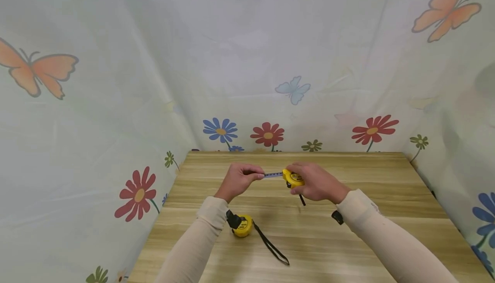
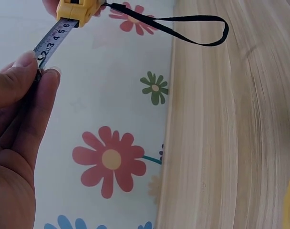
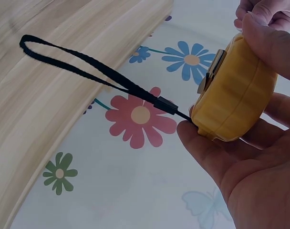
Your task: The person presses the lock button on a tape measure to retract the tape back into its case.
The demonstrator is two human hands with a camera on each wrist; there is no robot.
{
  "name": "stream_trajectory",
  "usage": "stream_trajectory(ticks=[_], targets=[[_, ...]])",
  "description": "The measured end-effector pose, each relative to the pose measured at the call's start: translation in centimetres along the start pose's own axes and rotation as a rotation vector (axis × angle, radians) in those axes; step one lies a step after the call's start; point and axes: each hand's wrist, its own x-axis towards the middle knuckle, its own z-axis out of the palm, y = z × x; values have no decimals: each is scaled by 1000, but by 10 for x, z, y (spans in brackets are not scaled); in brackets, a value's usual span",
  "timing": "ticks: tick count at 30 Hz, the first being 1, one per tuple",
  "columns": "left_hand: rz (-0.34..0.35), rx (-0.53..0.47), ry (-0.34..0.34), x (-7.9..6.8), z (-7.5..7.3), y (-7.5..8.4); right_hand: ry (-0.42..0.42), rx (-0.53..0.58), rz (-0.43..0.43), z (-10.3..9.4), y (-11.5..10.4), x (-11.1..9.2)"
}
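My right hand [image 1: 317, 183] grips a yellow tape measure [image 1: 293, 179], thumb and fingers round its case [image 3: 238, 90]. From the case a short stretch of blade [image 1: 273, 174] runs out to the left. My left hand [image 1: 239, 180] pinches the blade's end between thumb and fingertip; in the left wrist view the numbers 2 to 6 show on the blade [image 2: 54, 40]. A black wrist strap [image 3: 83, 59] hangs from the held case. A second yellow tape measure [image 1: 243, 227] lies on the table beneath my left wrist, its black strap [image 1: 270, 246] stretched out to the right.
The wooden table [image 1: 367, 231] has its far edge against a pale curtain [image 1: 247, 59] printed with flowers and butterflies. The curtain also stands along the left and right sides. Each wrist wears a small black camera mount [image 1: 337, 217].
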Motion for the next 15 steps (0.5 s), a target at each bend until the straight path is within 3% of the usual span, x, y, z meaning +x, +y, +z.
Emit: stream_trajectory(ticks=[15], targets=[[-34, -18, -40, -1, 4, 7, 7, 4, -13, 2, -3, -1]])
